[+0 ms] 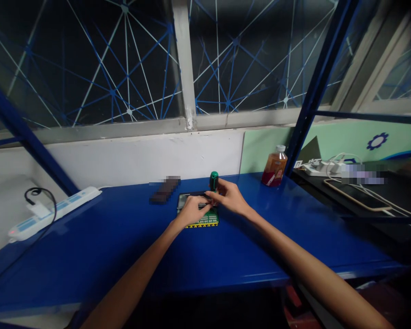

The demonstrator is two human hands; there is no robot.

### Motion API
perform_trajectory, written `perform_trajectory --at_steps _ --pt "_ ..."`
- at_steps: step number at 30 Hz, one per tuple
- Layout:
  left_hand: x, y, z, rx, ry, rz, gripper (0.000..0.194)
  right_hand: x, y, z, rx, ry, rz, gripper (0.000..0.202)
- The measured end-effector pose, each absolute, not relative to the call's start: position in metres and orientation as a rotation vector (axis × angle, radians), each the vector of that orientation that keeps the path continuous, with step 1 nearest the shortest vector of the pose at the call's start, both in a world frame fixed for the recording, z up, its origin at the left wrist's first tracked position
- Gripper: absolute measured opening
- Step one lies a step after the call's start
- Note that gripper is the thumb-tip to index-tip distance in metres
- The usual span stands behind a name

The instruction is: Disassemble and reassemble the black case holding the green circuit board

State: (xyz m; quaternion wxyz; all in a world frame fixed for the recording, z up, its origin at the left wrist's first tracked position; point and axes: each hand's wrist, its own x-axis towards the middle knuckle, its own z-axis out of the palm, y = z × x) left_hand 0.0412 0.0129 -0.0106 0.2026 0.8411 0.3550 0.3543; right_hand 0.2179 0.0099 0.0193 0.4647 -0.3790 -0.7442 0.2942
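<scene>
A green circuit board (208, 219) with a yellow toothed front edge lies on the blue table (123, 242). Dark and metallic parts sit along its back side. My left hand (192, 211) rests over the board's left and middle part, its fingers reaching toward the screwdriver's lower end; what they press or pinch is too small to tell. A screwdriver with a green and black handle (213, 181) stands upright over the board's back right. My right hand (231, 196) is closed around the lower part of that handle, and the tip is hidden behind the fingers.
A pixelated dark object (165, 189) lies behind the board to the left. A white power strip (58, 212) with a black cable is at the far left. Toward the back right stands a bottle (275, 167). A phone (356, 195) and cables lie on a black surface at the right.
</scene>
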Motion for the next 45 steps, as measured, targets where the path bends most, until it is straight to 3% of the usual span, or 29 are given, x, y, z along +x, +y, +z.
perform_trajectory --at_steps 34,45 --pt "0.037 0.012 -0.004 2.366 0.976 0.894 0.023 0.220 0.004 0.028 -0.908 -1.760 0.767 0.032" --pt "0.044 0.011 -0.003 2.422 1.093 1.041 0.013 0.225 0.005 0.039 -0.853 -1.650 0.757 0.031"
